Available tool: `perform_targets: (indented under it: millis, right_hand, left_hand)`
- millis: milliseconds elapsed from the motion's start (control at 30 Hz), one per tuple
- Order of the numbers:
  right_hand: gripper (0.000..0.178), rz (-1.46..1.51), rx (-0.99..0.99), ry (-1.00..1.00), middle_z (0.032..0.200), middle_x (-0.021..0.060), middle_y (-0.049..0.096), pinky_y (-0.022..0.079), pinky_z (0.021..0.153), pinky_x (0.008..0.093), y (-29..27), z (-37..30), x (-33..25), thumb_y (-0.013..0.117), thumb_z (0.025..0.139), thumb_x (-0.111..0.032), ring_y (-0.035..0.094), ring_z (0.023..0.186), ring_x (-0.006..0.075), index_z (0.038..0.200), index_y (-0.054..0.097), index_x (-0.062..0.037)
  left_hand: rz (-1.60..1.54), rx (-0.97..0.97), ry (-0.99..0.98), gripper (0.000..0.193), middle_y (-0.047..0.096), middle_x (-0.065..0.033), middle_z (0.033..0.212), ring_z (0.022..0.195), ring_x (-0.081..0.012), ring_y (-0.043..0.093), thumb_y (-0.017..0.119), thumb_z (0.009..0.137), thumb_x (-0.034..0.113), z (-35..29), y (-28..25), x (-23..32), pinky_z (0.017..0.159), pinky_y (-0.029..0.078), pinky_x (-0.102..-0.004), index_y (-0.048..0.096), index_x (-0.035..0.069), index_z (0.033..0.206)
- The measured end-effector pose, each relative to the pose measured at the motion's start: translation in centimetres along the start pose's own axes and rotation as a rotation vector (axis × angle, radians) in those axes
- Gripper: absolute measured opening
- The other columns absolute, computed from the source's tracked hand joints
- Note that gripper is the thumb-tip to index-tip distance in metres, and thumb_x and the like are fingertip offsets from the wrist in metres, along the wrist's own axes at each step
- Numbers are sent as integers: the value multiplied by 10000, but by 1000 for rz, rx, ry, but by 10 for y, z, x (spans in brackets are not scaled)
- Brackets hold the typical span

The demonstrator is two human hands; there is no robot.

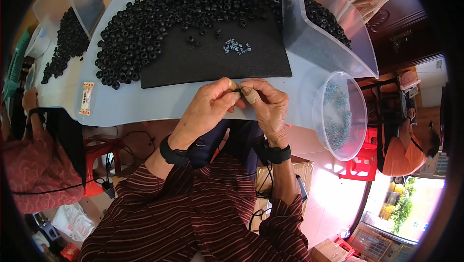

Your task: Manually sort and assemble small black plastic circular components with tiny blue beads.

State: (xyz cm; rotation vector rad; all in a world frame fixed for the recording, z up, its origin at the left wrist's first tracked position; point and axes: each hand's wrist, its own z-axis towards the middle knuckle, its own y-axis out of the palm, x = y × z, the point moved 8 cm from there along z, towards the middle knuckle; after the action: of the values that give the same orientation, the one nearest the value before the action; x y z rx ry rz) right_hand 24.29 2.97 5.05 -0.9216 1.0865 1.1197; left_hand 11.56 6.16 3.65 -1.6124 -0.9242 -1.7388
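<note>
My left hand [209, 103] and my right hand [267, 103] meet at the near edge of the table, fingertips pinched together. Tape wraps the left index finger and the right thumb. A dark speck shows between the fingertips; what they hold is mostly hidden and too small to name. Just beyond lies a black mat [193, 64] with a small cluster of pale bluish pieces [236, 47] on it. A big heap of black, round, bead-like parts with holes [130, 39] covers the far and left side of the table [116, 105], and overlaps the mat.
Clear bins with black parts stand at left [77, 1] and right [309, 44]. A round tub of pale bluish pieces [338, 117] sits at the right edge. A wrapped packet [86, 98] lies at left. One person [38, 165] sits left; another [406, 151] is far right.
</note>
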Motion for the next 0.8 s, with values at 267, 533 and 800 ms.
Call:
perform_targets:
  millis: [267,533,800]
  right_hand:
    - [218,-108,-1,-53,972,79,653,506,746,238,1,2,-4,632,838,54,614,836,109,1050,671,25]
    - [379,-235,-27,-98,1085,85,607,508,748,247,11,-1,-16,640,724,71,605,777,130,1094,655,-8]
    - [384,-436,153,-225,1027,106,654,523,741,290,14,-12,-23,663,695,80,621,810,205,1064,666,-25]
  left_hand:
    - [-49,69,33,162,657,-76,879,768,-107,614,488,945,82,2,0,-4,694,505,-250,580,-38,1003]
    - [-388,80,-31,192,632,-10,841,785,-55,561,565,945,120,3,-4,-9,718,453,-195,642,-27,1041]
    - [-276,49,-54,195,604,19,858,786,-33,518,560,949,110,3,-8,-16,714,430,-189,635,-27,1067]
